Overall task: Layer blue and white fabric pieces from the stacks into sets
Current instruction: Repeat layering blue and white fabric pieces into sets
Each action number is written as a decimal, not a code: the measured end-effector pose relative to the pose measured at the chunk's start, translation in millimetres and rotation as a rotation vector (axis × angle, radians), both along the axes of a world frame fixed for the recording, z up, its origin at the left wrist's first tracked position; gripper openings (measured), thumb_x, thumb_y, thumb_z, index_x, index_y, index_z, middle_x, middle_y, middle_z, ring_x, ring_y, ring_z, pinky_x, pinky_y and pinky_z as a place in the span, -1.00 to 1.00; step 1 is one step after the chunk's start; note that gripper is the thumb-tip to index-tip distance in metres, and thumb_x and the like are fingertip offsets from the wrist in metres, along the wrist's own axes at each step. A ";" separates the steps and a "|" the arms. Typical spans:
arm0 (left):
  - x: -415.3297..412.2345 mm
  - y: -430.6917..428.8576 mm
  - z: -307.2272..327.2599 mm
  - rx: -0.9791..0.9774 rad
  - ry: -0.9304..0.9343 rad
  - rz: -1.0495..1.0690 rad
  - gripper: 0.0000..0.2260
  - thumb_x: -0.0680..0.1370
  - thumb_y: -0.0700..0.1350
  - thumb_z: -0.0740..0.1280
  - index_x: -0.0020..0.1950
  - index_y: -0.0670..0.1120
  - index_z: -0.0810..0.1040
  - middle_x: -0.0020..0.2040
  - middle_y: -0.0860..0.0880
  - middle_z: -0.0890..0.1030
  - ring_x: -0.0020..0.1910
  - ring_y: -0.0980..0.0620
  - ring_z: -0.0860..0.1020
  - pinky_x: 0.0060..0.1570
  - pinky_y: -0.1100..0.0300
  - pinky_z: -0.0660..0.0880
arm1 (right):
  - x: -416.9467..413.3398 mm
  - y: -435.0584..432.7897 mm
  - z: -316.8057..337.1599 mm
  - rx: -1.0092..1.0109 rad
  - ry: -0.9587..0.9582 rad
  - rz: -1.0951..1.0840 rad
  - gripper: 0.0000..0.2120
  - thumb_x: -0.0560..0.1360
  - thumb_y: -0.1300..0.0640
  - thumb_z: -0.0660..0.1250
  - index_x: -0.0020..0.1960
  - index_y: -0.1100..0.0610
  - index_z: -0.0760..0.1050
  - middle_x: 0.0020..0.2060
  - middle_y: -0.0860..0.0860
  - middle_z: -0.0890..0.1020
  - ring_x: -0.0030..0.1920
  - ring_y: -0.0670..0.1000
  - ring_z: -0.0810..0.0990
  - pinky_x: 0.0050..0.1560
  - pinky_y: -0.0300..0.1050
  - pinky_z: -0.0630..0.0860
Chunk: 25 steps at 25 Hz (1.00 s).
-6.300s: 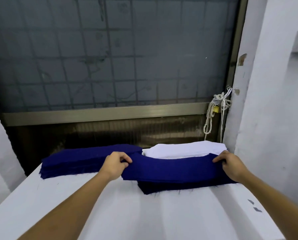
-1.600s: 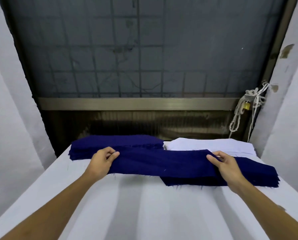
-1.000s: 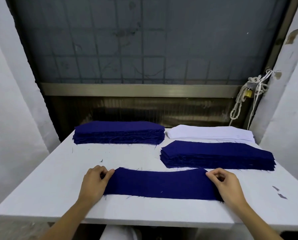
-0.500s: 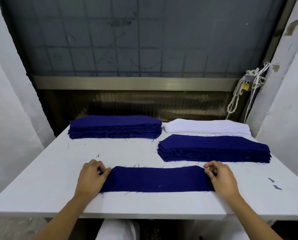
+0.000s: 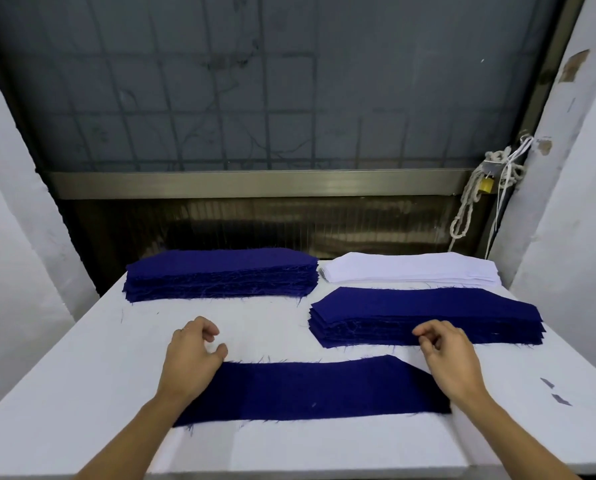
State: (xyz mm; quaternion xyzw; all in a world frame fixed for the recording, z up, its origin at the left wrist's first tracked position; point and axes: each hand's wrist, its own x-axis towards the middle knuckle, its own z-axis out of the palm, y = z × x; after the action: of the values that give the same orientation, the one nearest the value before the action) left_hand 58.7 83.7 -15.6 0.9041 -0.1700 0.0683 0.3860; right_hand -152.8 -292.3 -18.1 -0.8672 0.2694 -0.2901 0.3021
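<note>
A single blue fabric piece (image 5: 310, 389) lies flat near the front of the white table (image 5: 81, 393). My left hand (image 5: 190, 362) hovers over its left end, fingers loosely curled and holding nothing. My right hand (image 5: 450, 358) is above its right end, fingers loosely curled, also holding nothing. Behind sit a thick blue stack (image 5: 220, 273) at the back left, a thinner blue stack (image 5: 424, 315) at the right, and a white stack (image 5: 410, 271) at the back right.
A meshed window with a metal sill (image 5: 255, 183) closes the back. White walls stand close on both sides. A knotted rope with a padlock (image 5: 480, 188) hangs at the right. Two small dark scraps (image 5: 554, 391) lie on the table's right.
Both hands pulled one blue piece off the right stack, laid it flat near the front edge, then let go and lifted slightly off its ends.
</note>
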 end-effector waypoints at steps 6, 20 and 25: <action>33.8 -108.3 62.9 0.027 0.008 -0.238 -0.91 0.57 -0.04 0.44 -0.04 0.06 0.53 -0.12 0.10 0.61 -0.10 0.13 0.57 -0.12 0.23 0.51 | 52.9 -43.2 48.0 0.052 -0.019 -0.010 -0.83 0.61 0.22 0.32 -0.01 -0.03 0.59 -0.13 -0.15 0.65 -0.11 -0.13 0.59 -0.20 -0.23 0.49; 118.3 -322.1 61.3 0.417 0.003 -0.272 -0.71 0.60 0.05 0.39 0.24 -0.07 0.58 0.14 -0.04 0.64 0.07 -0.01 0.62 0.04 0.09 0.61 | 204.2 -134.8 29.0 -0.035 0.292 0.037 -0.97 0.60 0.06 0.34 -0.01 -0.06 0.54 -0.10 -0.12 0.62 -0.13 -0.11 0.58 -0.06 -0.24 0.57; 122.1 -348.4 44.2 0.377 -0.037 -0.194 -0.86 0.55 0.05 0.48 -0.05 0.02 0.58 -0.06 0.05 0.65 -0.16 0.09 0.60 -0.27 0.26 0.51 | 224.6 -141.5 8.8 -0.124 0.279 0.042 -0.92 0.57 -0.10 0.36 -0.05 -0.12 0.53 -0.03 -0.16 0.57 0.00 -0.08 0.50 0.06 -0.18 0.57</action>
State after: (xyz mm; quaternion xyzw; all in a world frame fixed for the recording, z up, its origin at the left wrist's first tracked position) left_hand 180.8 -264.7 28.6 0.9384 -0.2728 0.0143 0.2118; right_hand 71.8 -433.9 -9.2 -0.9216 0.2719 -0.1767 0.2136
